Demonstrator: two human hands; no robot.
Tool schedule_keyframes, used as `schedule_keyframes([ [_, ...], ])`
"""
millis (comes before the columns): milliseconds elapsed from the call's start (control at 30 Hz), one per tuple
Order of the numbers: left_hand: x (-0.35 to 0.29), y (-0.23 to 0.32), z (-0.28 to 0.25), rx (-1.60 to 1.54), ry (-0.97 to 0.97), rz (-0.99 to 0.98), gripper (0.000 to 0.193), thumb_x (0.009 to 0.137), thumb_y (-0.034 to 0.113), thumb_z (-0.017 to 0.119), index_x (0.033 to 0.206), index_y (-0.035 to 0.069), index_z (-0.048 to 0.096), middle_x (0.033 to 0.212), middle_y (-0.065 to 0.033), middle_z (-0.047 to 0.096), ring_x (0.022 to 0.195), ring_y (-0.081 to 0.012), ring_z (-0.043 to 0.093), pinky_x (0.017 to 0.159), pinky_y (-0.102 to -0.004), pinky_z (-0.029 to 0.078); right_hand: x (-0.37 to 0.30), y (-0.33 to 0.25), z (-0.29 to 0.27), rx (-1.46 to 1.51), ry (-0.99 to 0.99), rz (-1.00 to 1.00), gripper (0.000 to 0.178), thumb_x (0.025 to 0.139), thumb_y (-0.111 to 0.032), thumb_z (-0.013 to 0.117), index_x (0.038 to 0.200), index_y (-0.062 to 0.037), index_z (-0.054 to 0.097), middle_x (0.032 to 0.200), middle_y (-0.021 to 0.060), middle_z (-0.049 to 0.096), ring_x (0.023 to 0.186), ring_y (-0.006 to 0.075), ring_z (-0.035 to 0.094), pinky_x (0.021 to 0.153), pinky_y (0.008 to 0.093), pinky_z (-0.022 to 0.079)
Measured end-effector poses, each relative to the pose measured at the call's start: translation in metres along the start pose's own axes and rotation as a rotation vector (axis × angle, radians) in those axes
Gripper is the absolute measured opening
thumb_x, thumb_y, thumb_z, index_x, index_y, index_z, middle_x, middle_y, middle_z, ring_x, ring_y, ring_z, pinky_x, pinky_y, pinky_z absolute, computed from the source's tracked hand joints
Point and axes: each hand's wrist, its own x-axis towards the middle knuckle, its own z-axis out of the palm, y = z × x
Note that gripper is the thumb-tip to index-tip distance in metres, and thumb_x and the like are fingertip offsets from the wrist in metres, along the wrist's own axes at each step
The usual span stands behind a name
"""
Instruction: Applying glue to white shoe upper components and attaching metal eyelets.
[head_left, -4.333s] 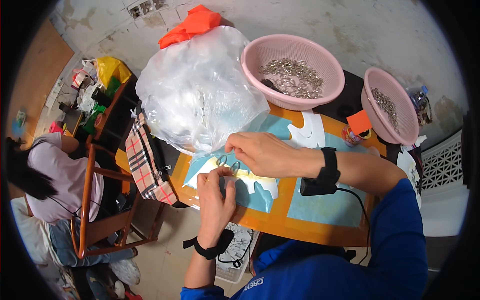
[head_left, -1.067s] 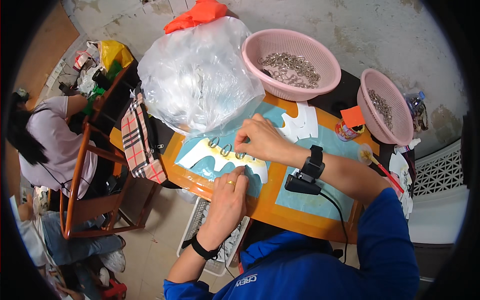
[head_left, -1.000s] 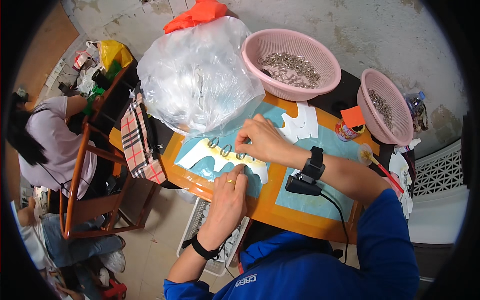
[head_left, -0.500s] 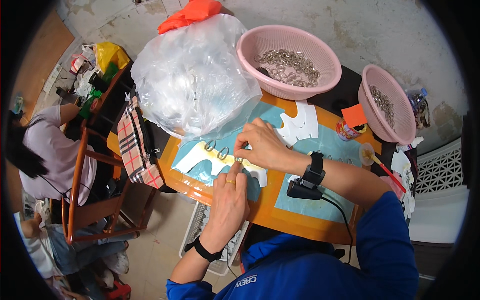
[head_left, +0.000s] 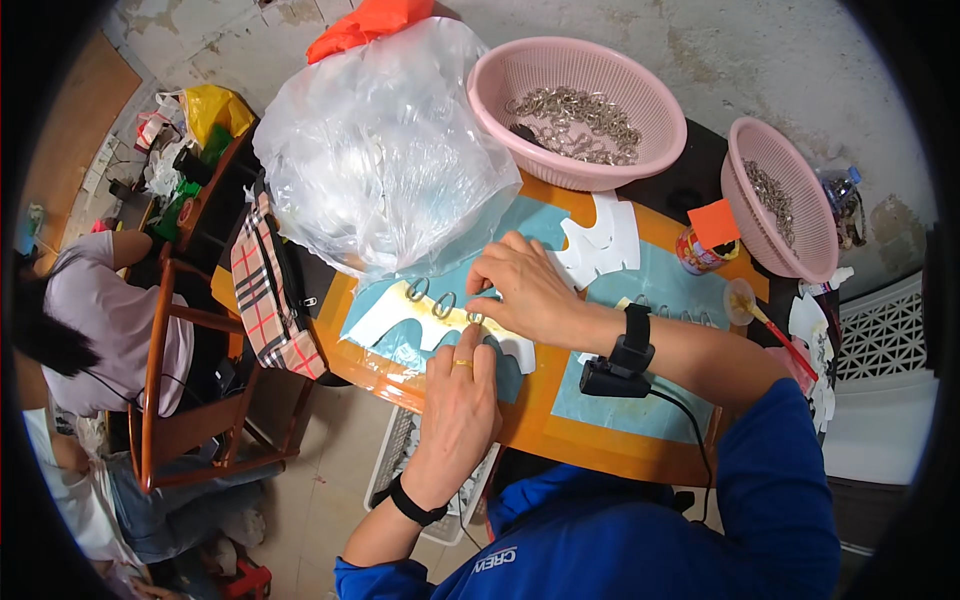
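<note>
A white cut-out piece (head_left: 383,322) with a scalloped lower edge and a yellowish smear lies on a blue-green sheet (head_left: 410,352). Two oval metal rings, a left one (head_left: 417,290) and a middle one (head_left: 444,305), stand along its upper edge. My left hand (head_left: 460,410), wearing a gold band, stretches its index finger onto the piece beside a third metal ring (head_left: 475,318). From the right, my right hand (head_left: 535,298) bends over that ring, thumb and forefinger closed at it. The fingers partly hide this ring.
Pink baskets of metal rings, a large one (head_left: 660,140) and a smaller one (head_left: 735,180), stand behind. A stuffed clear plastic bag (head_left: 380,150) bulges beyond the sheet. A checked bag (head_left: 270,290) sits left, a can (head_left: 697,252) and red-handled brush (head_left: 778,333) right. Another person (head_left: 115,320) sits left.
The view has shifted slightly. My hands stay at the third ring, the right fingers moved only a little.
</note>
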Motion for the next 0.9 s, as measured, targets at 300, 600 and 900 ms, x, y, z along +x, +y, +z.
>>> schedule_keyframes([
  [300, 0.0010, -0.0012, 0.0017, -0.015, 0.009, -0.003, 0.031, 0.074, -0.009, 0.060, 0.103, -0.003, 0.051, 0.137, -0.0325, 0.055, 0.101, -0.0385, 0.056, 0.092, -0.0476, 0.045, -0.0021, 0.0021, -0.0046, -0.032, -0.005, -0.063, 0.007, 0.088, -0.015, 0.074, 0.088, -0.0081, 0.074, 0.093, 0.0039, 0.061, 0.102, 0.0261, 0.053, 0.089, 0.0401, 0.040],
  [600, 0.0015, -0.0020, 0.0013, -0.025, -0.002, -0.015, 0.036, 0.072, -0.010, 0.060, 0.107, -0.005, 0.051, 0.137, -0.0329, 0.054, 0.105, -0.0403, 0.056, 0.094, -0.0486, 0.045, -0.0026, 0.0055, -0.0084, 0.014, 0.007, -0.096, 0.002, 0.085, -0.010, 0.072, 0.086, -0.0080, 0.073, 0.093, 0.0061, 0.064, 0.104, 0.0280, 0.055, 0.091, 0.0432, 0.041],
  [900, 0.0010, -0.0065, 0.0009, -0.066, 0.003, -0.013, 0.040, 0.070, -0.012, 0.061, 0.109, -0.007, 0.052, 0.136, -0.0318, 0.055, 0.107, -0.0412, 0.056, 0.095, -0.0489, 0.045, -0.0011, 0.0025, -0.0084, 0.092, -0.028, -0.060, 0.012, 0.088, -0.010, 0.073, 0.098, -0.0084, 0.067, 0.094, 0.0057, 0.067, 0.103, 0.0271, 0.060, 0.091, 0.0420, 0.048],
])
